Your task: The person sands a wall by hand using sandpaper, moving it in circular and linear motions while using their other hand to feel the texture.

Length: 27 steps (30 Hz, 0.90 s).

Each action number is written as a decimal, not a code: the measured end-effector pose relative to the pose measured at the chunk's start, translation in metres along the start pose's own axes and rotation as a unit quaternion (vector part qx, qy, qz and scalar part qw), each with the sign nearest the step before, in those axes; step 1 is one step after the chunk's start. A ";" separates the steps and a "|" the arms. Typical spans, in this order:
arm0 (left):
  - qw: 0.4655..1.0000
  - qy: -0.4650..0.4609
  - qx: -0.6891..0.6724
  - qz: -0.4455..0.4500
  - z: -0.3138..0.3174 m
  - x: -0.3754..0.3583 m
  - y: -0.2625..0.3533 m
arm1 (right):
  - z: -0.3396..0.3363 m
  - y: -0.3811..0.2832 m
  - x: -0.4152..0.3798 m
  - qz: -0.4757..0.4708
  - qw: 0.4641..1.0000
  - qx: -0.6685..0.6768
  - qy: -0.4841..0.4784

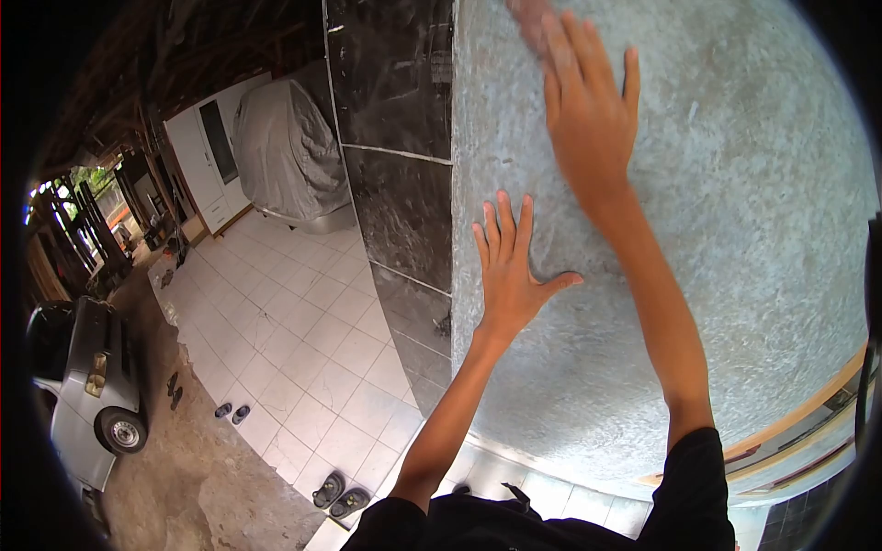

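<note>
A rough grey plastered wall (753, 174) fills the right half of the view. My left hand (508, 286) lies against it near the corner, fingers spread upward and thumb out to the right, with nothing in it. Higher up and further right, my right hand (593, 124) reaches over the same wall with stretched fingers, partly smeared by motion. A blurred reddish-brown shape (531, 23) shows beside its fingertips at the top edge; I cannot tell what it is. Dark tiles (395, 202) with pale joints cover the corner strip left of my left hand.
Pale floor tiles (303, 340) run below, with sandals (340, 494) and smaller shoes (232, 412) on them. A covered vehicle (289, 151) stands by a white cabinet (207, 156). At the left is a silver car (87, 386). A wood-framed opening (781, 432) sits low right.
</note>
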State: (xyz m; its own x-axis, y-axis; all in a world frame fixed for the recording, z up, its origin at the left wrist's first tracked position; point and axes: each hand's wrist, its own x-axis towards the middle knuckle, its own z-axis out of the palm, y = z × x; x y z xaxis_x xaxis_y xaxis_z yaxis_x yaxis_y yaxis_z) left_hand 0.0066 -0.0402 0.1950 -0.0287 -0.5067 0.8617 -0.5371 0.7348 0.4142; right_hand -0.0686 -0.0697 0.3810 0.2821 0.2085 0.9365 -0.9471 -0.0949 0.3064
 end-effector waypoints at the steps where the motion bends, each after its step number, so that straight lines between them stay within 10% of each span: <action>1: 1.000 0.002 0.000 0.002 0.001 -0.001 0.000 | 0.008 0.004 0.015 0.010 1.000 -0.012 0.016; 27: 1.000 0.001 -0.008 -0.005 0.000 0.000 0.001 | 0.001 0.014 0.010 -0.016 1.000 -0.017 0.018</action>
State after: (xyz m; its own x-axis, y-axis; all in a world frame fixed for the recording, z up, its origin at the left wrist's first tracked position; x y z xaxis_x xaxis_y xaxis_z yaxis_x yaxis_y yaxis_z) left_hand 0.0065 -0.0391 0.1951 -0.0211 -0.5129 0.8582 -0.5246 0.7364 0.4272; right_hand -0.0783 -0.0702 0.3948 0.3068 0.2449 0.9197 -0.9427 -0.0553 0.3291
